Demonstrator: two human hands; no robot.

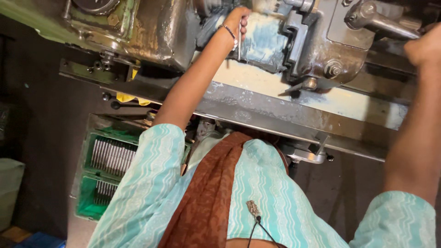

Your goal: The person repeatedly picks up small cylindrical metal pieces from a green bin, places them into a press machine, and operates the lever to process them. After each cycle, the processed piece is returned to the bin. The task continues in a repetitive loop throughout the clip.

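Note:
My left hand (239,19) reaches far forward to a grimy grey metal machine (317,50) and is closed around a thin metal rod (239,49) that hangs down from the fist. A beaded bracelet (229,33) sits on that wrist. At the right edge my right hand (425,43) is curled into a fist over the end of a dark metal lever (386,22) on the machine's top. The fingers of both hands are mostly hidden.
A pale, stained machine bed (275,82) and a steel rail (257,112) run across in front of my body. Lower left stands a green crate (87,183) filled with rows of metal pieces. A yellow rag (126,97) hangs under the machine.

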